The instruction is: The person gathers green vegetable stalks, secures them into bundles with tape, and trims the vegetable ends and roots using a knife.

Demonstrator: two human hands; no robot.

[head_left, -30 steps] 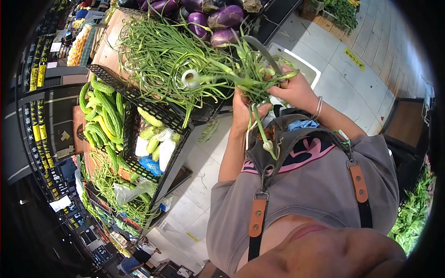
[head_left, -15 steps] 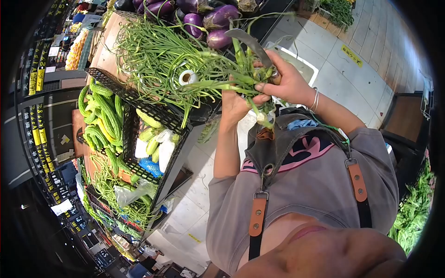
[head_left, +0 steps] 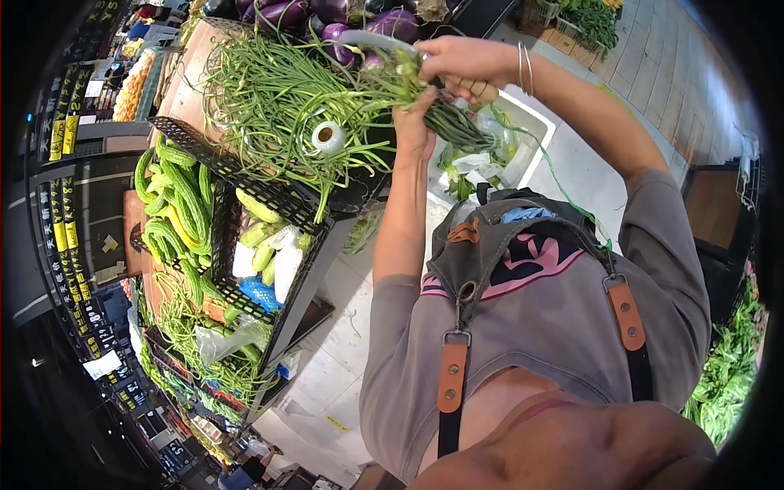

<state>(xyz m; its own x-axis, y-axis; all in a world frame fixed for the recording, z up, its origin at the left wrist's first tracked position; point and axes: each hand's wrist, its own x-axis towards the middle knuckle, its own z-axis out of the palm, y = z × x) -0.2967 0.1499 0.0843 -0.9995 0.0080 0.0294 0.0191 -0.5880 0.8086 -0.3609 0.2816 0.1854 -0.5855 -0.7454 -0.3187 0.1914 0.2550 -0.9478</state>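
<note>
My left hand [head_left: 415,126] is closed around a bunch of garlic scapes [head_left: 459,126], its stalk ends pointing right and down over a white bin. My right hand [head_left: 469,65] grips a curved knife [head_left: 371,39], the pale blade reaching left past the top of the bunch. Where the fingers of both hands meet the stalks, part of the bunch and the knife's handle are hidden. Left of my hands lies a loose heap of garlic scapes [head_left: 269,102], with a white roll of tape [head_left: 328,137] resting on it.
Eggplants [head_left: 286,12] lie behind the heap. A black crate [head_left: 282,192] stands at the left, with bitter gourds [head_left: 175,196] beside it. The white bin [head_left: 545,135] below my hands contains leafy scraps and plastic. Leafy greens [head_left: 727,392] are at the lower right.
My right hand has moved up and left with the knife, its elbow lifting outward. The bunch has turned, its stalk ends now pointing right and down. The left hand has shifted slightly up.
</note>
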